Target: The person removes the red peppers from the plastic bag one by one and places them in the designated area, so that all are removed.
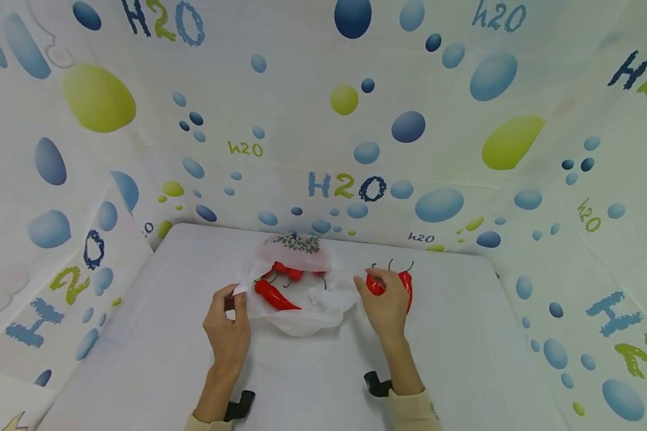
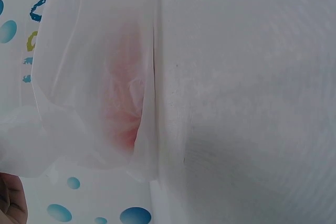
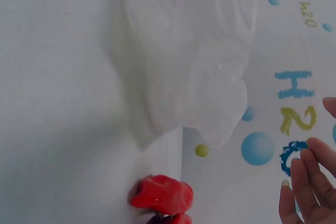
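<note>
A white plastic bag (image 1: 315, 320) with a green leaf print lies with its mouth spread toward me. Inside it are several red peppers, one long red pepper (image 1: 274, 295) lying nearest the mouth. My left hand (image 1: 229, 328) pinches the bag's left edge between thumb and fingers. Just off the bag's right edge, my right hand (image 1: 386, 308) hovers with its fingers loosely bent and holding nothing. Its fingers (image 3: 310, 187) show apart from the bag in the right wrist view. Behind that hand lie more red peppers (image 1: 406, 282) with dark stems, partly covered by it.
A white-covered table (image 1: 463, 347) carries everything. Around its back and sides hang white sheets (image 1: 302, 102) printed with blue and green bubbles and H2O lettering. Dark wrist-worn pieces (image 1: 377, 384) sit at both cuffs.
</note>
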A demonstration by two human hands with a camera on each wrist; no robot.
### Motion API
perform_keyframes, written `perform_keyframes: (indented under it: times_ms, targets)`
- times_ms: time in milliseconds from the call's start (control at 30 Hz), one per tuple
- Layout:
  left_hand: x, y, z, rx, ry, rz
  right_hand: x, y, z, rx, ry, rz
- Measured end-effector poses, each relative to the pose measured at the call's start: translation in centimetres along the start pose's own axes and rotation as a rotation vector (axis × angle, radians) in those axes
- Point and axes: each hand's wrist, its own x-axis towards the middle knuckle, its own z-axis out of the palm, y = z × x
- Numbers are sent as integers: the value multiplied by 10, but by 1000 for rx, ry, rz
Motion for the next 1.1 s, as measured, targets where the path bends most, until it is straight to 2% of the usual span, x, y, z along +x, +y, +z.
perform_keyframes:
  times_ms: [400,700,1000,1100]
  targets:
    - [-2,-4,0,-19,14,14,-15,-11,35,38,-156,-156]
    - [-1,-3,0,-10,8,13,-20,-11,58,-3,-256,-165]
    - [2,-1,1,-18,39,67,-26,-19,80,-66,-361,-248]
    - [3,-1,1,-19,50,87,-29,-19,87,-94,-392,-244]
